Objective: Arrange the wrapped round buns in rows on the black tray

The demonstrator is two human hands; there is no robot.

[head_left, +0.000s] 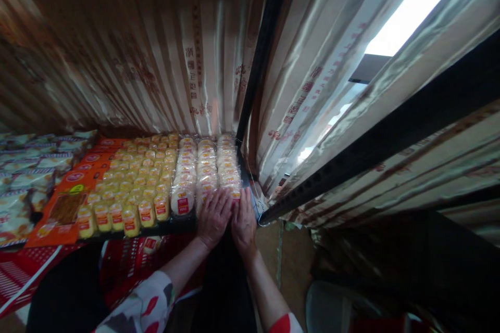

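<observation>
On the shelf's right end lie rows of round white cakes in clear wrappers (183, 187), several deep, with red labels on the front ones. My left hand (214, 216) rests against the front of the middle and right rows, its fingers stretched out over the wrappers. Close beside it, my right hand (244, 223) lies along the front right corner of the last row of wrapped cakes (228, 169), fingers straight. Both hands touch the wrapped cakes, and neither is closed round one. The cakes under my fingers are partly hidden.
Left of the cakes stand small yellow wrapped cakes (130, 218), orange snack bags (68, 203) and white snack bags (19, 208). Red baskets (128, 270) are below the shelf. Printed plastic curtains (211, 73) hang behind, and dark metal posts (260, 57) frame the right side.
</observation>
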